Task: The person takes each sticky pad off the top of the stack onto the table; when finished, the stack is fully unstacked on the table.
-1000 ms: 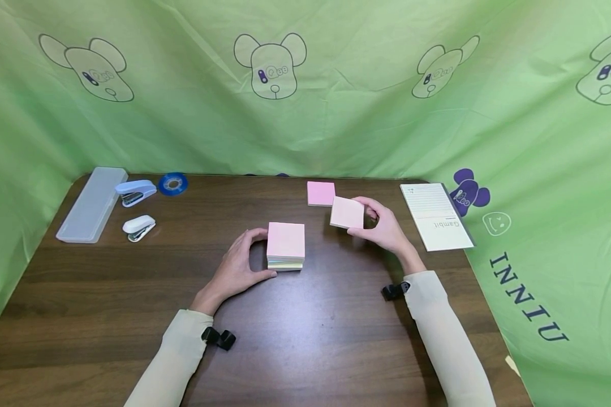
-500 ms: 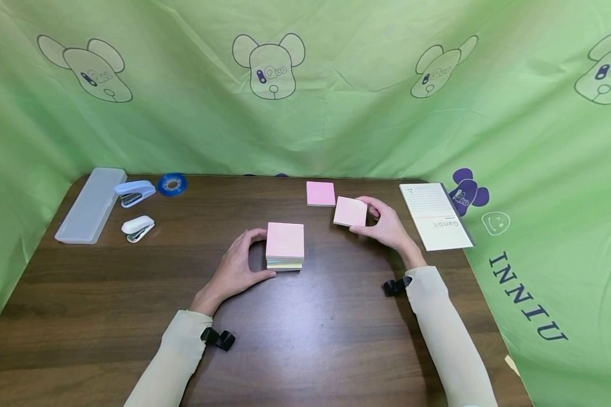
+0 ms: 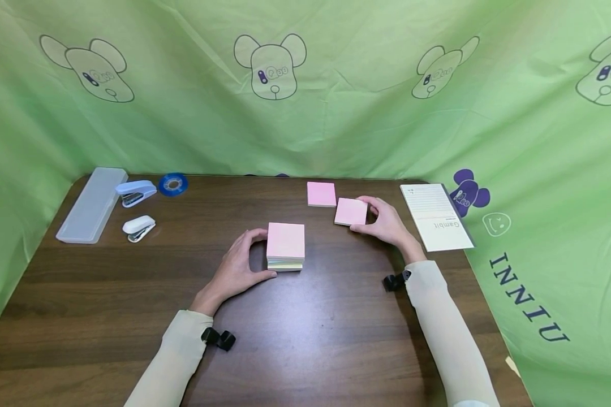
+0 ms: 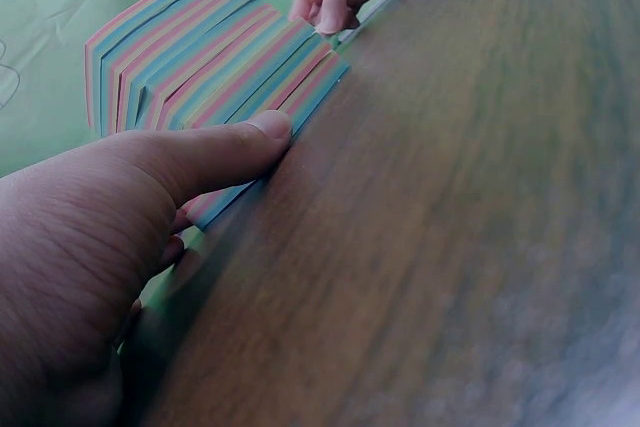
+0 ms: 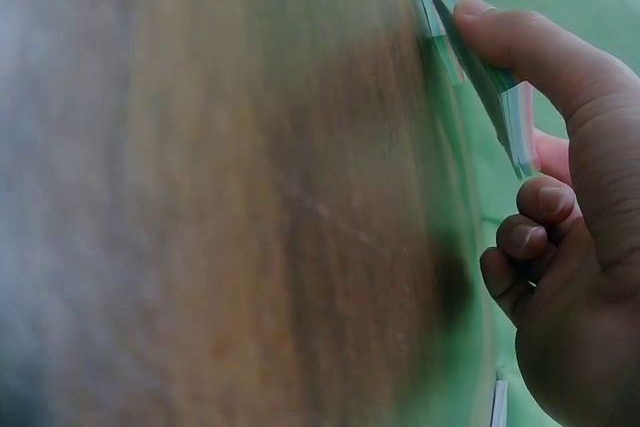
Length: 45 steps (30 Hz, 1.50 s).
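Note:
A tall stack of sticky notes (image 3: pixel 285 240), pink on top with layers of several colours, stands mid-table. My left hand (image 3: pixel 237 265) grips it low down from the left, thumb at the near edge; the left wrist view shows the thumb (image 4: pixel 240 147) against the striped side. Further back and right, a thinner pink sticky note pad (image 3: pixel 351 211) is pinched at its right side by thumb and fingers of my right hand (image 3: pixel 384 226). In the right wrist view that pad (image 5: pixel 480 77) tilts over the table. Another pink sticky note pad (image 3: pixel 321 194) lies just beyond its far-left corner.
A lined notepad (image 3: pixel 435 217) lies at the right edge. On the far left are a translucent pencil case (image 3: pixel 91 206), a blue stapler (image 3: pixel 136 191), a white stapler (image 3: pixel 138 228) and a roll of blue tape (image 3: pixel 173 184). A green curtain (image 3: pixel 336 124) hangs behind the table.
My right hand has shifted the held sticky note pad slightly to the right, and the pad now sits flatter. My left hand and the tall stack have stayed put.

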Motion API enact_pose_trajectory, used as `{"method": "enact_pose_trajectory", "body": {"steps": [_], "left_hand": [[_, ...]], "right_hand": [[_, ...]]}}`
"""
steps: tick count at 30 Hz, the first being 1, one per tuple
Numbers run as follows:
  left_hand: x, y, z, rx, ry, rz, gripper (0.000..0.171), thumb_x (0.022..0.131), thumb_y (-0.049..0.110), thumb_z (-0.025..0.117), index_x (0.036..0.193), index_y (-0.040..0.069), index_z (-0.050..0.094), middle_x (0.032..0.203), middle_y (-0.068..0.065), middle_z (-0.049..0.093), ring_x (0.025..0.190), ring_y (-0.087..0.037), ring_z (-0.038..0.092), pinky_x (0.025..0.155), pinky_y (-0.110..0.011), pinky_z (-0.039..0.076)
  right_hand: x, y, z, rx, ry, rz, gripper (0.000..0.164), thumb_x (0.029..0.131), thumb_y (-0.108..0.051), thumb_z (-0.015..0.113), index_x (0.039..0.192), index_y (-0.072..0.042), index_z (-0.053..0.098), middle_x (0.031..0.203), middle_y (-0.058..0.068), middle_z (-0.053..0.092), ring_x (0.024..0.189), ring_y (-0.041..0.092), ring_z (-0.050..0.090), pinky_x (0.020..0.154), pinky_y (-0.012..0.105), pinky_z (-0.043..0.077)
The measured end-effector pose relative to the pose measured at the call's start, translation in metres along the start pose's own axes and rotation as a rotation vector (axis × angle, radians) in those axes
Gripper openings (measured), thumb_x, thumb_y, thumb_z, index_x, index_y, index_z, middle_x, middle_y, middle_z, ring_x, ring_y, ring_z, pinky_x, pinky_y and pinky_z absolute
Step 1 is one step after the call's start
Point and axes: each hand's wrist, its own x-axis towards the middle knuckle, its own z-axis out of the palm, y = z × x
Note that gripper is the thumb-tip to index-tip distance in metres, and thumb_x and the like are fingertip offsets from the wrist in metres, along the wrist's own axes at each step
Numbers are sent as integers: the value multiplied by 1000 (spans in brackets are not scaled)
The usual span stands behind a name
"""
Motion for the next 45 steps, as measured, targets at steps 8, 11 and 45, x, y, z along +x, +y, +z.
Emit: {"method": "enact_pose_trajectory", "body": {"steps": [8,11,45], "left_hand": [[0,0,0,8,1,-3,101,75,18,106,156,7,48,150,-12,64,145,-31,55,123,-56,39],[0,0,0,8,1,-7,101,75,18,106,156,7,48,150,-12,64,145,-32,55,124,-57,39],[0,0,0,6,-8,-15,101,75,18,106,157,7,48,151,-12,63,146,-31,55,124,-56,38]], "right_hand": [[0,0,-4,-170,-29,11,87,82,-26,100,157,-6,60,136,25,65,128,41,62,115,55,49],[0,0,-3,-191,-32,-1,92,83,-28,99,162,-10,56,138,26,63,129,42,62,115,56,49],[17,-3,8,-177,131,54,52,97,-27,85,142,-6,67,135,28,69,120,47,67,105,59,51]]}}
